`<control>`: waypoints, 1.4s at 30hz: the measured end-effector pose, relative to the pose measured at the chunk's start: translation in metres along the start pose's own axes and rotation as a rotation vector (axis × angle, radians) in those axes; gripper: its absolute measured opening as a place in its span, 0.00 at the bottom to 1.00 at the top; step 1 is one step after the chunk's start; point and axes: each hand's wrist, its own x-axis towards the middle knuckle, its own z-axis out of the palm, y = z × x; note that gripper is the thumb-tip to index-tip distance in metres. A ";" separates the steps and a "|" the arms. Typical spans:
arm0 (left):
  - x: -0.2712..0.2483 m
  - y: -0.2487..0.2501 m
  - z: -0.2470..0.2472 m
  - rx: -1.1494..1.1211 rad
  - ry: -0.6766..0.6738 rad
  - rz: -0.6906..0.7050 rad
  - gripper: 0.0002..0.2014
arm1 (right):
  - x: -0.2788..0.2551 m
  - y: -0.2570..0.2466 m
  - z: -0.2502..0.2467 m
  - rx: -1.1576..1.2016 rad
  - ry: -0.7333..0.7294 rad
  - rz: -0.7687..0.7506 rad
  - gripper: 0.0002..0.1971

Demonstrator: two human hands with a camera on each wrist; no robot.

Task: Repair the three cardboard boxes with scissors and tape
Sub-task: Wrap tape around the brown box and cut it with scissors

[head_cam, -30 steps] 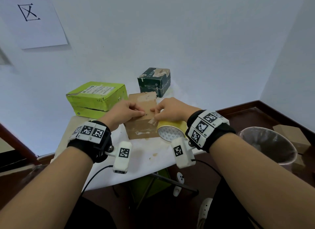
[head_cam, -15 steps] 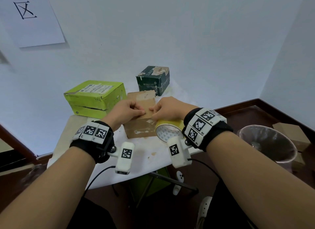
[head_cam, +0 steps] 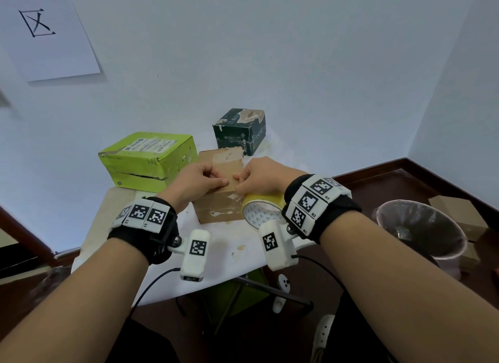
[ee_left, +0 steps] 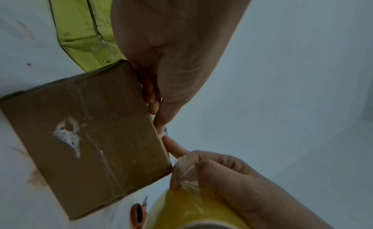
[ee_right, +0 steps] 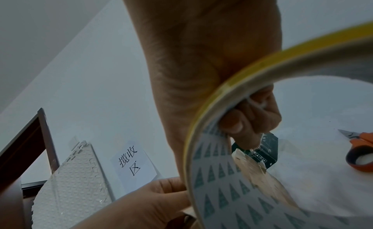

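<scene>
Your left hand (head_cam: pixel 198 180) rests with fingers flat on the top edge of the plain brown cardboard box (head_cam: pixel 220 203), which stands on the white table (head_cam: pixel 229 257) in front of the lime-green cardboard box (head_cam: pixel 147 158) and the dark green printed carton (head_cam: pixel 239 131). Your right hand (head_cam: pixel 260 177) pinches clear tape pulled from the yellow tape roll (head_cam: pixel 260 210) beside the box. Orange-handled scissors (ee_right: pixel 361 150) lie on the table nearby.

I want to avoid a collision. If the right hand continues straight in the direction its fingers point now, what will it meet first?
Most likely the left hand. The right hand points leftward across the top of the brown box, and the two sets of fingertips already almost meet there. Depth is unclear, so it might slide along the box top instead.
</scene>
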 end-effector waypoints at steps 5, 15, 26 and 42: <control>0.001 0.002 -0.011 -0.085 0.047 0.000 0.08 | -0.002 -0.001 0.000 0.013 -0.008 0.004 0.08; -0.010 -0.008 -0.023 0.213 0.073 0.038 0.11 | -0.006 0.000 0.000 0.007 -0.014 -0.044 0.09; -0.023 0.033 -0.025 0.561 -0.025 -0.012 0.08 | -0.019 0.006 -0.029 0.092 0.199 0.006 0.09; -0.015 0.061 0.012 -0.026 -0.153 0.073 0.09 | -0.037 0.003 -0.025 0.225 0.223 0.180 0.19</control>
